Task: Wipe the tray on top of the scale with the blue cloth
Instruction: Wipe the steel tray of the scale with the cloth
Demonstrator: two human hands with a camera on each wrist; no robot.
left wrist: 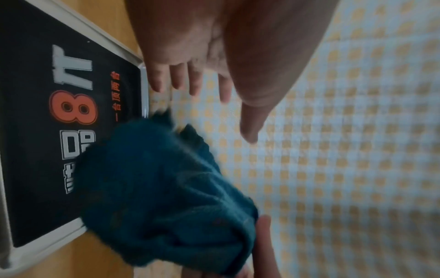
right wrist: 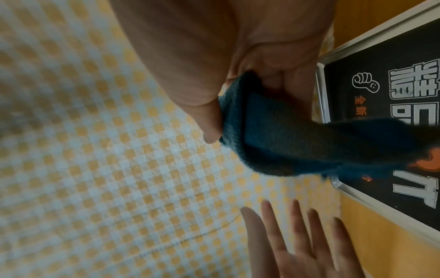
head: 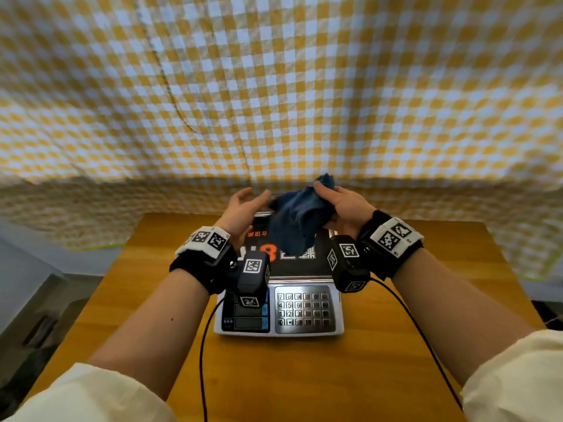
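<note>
Blue cloth [head: 297, 214] is held bunched in the right hand [head: 342, 205], just above the middle of the head view; the thumb and curled fingers are closed round its upper end, as is seen plainly in the right wrist view, where the cloth [right wrist: 297, 139] is pinched between thumb and fingers of that hand [right wrist: 214, 56]; the loose end hangs down and to the left, over the far part of the tray [head: 304, 264]; whether it touches the tray cannot be told. The left hand [head: 243, 208] is held open just left of the cloth, palm turned toward it, fingers straight and spread, nothing gripped; in the left wrist view the fingers [left wrist: 176, 79] are seen apart from the cloth [left wrist: 166, 188], which fills the lower middle of that frame, with the tray [left wrist: 142, 90] at the left edge; blur is seen on this hand in the head view. Both hands are raised over the far edge of the tray; black wrist bands with printed markers are worn on both wrists. The tray is seen to be black-faced with white and orange lettering and a pale rim; it sits on the scale [head: 304, 309], whose keypad lies in the lower middle of the head view; the scale stands on a wooden table [head: 396, 345]; a yellow checked curtain [head: 274, 86] fills the upper half of the frame.
</note>
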